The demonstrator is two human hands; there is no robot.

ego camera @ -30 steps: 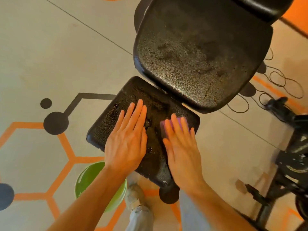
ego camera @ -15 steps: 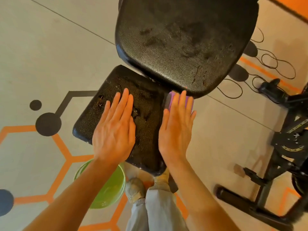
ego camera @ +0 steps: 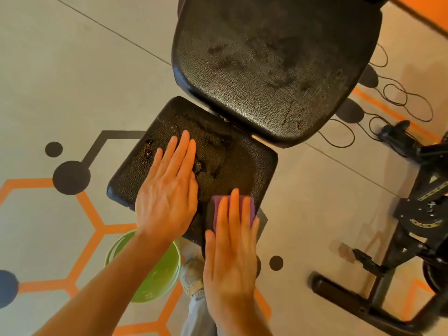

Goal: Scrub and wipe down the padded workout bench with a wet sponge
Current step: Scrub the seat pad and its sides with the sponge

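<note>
— What's hard to see on the bench?

— The backrest pad [ego camera: 274, 69] runs off the top edge. Below it, the seat pad [ego camera: 232, 163] looks black, pebbled, with wet streaks.

— And the hands?

— The left hand [ego camera: 167, 197] lies flat on the seat pad, fingers straight and together. The right hand [ego camera: 230, 248] presses a purple sponge [ego camera: 251, 204] at the seat pad's near right corner; most of it is covered, probably flat.

Flat hands [ego camera: 167, 197], sponge [ego camera: 251, 206], seat pad [ego camera: 247, 166]
</note>
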